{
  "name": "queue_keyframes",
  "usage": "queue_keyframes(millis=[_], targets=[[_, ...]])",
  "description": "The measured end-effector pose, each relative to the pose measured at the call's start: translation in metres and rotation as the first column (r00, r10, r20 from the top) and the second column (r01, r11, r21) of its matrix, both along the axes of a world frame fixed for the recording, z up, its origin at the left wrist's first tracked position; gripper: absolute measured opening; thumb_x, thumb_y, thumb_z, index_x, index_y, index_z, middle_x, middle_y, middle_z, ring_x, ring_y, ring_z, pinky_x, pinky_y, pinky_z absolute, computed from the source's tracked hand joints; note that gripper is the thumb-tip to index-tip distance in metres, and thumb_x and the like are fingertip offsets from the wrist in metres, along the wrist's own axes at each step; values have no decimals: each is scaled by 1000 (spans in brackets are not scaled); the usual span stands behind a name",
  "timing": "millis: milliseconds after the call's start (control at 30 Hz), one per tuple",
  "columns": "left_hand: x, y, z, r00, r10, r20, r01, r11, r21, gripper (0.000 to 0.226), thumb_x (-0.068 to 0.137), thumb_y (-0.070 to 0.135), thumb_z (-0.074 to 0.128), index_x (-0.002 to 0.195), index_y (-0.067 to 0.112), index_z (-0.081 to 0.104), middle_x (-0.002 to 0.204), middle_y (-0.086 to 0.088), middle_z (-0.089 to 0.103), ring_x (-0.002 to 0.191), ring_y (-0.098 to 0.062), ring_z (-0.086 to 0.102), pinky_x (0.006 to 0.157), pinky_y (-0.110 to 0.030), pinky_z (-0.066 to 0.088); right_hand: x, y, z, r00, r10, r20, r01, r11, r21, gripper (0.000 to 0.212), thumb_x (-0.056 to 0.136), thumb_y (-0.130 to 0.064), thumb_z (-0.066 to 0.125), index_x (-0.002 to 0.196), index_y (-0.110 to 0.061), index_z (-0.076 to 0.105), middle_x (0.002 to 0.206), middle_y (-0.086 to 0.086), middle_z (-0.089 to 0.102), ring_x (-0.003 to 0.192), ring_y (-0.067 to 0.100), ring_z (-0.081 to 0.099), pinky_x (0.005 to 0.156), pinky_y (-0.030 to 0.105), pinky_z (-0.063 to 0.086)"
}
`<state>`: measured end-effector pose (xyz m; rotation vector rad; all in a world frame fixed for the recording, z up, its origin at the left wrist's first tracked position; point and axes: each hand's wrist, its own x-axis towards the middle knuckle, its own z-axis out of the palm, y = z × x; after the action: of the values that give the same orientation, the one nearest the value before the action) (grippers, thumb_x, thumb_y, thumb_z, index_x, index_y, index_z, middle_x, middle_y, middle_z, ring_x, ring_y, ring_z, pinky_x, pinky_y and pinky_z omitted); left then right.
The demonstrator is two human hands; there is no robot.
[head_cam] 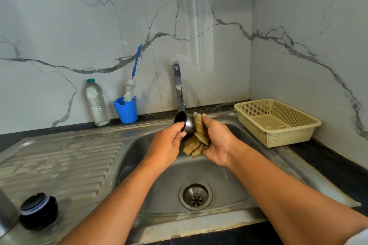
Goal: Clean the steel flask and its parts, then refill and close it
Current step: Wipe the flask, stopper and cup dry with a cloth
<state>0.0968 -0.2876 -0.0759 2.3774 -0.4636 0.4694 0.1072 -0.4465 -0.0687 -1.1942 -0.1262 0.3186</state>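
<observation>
My left hand [166,144] grips a small steel flask cup [186,123] over the sink basin, its dark open mouth turned to the left. My right hand [216,141] holds a yellowish striped cloth [196,142] bunched against the cup's closed end. Both sit just under the tap [179,87]; no water is visible. The black flask stopper [38,211] with a pale ring stands on the draining board at lower left. A curved steel body at the far left edge, probably the flask [5,215], is mostly cut off.
The steel sink [199,175] has a drain [195,195] in its middle. Against the marble wall stand a clear plastic water bottle [97,102] and a blue holder [126,110] with a bottle brush [131,85]. A beige perforated basket [276,121] sits on the right counter.
</observation>
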Motion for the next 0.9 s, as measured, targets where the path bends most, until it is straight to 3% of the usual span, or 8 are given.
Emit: queue_keyframes(millis=[167,300,367,467,633,700,767,900], targets=[[1,3,0,997,33,-65,-31,999,40,18,107,14,49,110,12,67,108,-6,74,106,-14,68,90,-38,55,-3,6,-1,970,-103,222,145,972,-183,38,110,-32,39,117,-7,66,88,19,71,67,32,64,53,35,50],[-7,-2,-2,994,-108,-26,109,991,75,15,106,18,53,103,11,66,74,2,60,65,-5,52,65,-31,42,5,-7,0,929,-164,333,270,914,-302,34,104,-33,46,111,-13,72,97,13,75,86,28,68,65,38,55],[-10,-2,-2,985,-168,-41,170,985,43,16,106,20,53,108,14,68,80,0,66,70,-7,56,66,-32,45,5,-13,2,943,-170,286,259,915,-309,40,102,-37,44,108,-6,69,85,13,71,74,28,65,56,35,53],[-13,-5,-2,977,-205,-55,202,978,-55,27,106,22,54,130,25,67,112,7,74,105,-7,67,92,-28,51,4,-19,4,982,-143,120,164,968,-189,42,103,-41,39,97,-13,69,80,14,68,64,30,66,49,32,47],[-11,-14,2,982,-183,46,184,983,-20,29,107,17,53,132,16,66,115,-6,73,113,-14,64,104,-32,48,8,-16,6,982,-110,-156,142,967,211,34,99,-42,46,112,-17,65,107,15,66,99,31,66,83,45,57],[-9,-15,1,985,-169,44,169,986,4,27,107,11,51,129,8,67,121,-14,72,123,-12,52,119,-19,25,8,-16,6,971,-102,-216,146,970,197,40,101,-41,44,113,-12,67,99,16,71,88,30,71,79,42,58],[-6,-15,-1,981,-184,60,179,981,75,23,106,4,50,118,2,69,117,-18,72,118,-10,50,119,-9,3,9,-18,5,956,-119,-267,160,978,137,45,102,-40,40,114,-9,70,90,17,73,76,30,72,68,39,62],[5,-14,-6,984,-175,43,159,953,258,16,106,6,49,104,7,65,101,-6,65,106,-8,60,130,-34,7,12,-20,6,938,-175,-298,177,984,-18,49,101,-38,41,125,-5,69,101,21,75,85,34,75,75,43,63]])
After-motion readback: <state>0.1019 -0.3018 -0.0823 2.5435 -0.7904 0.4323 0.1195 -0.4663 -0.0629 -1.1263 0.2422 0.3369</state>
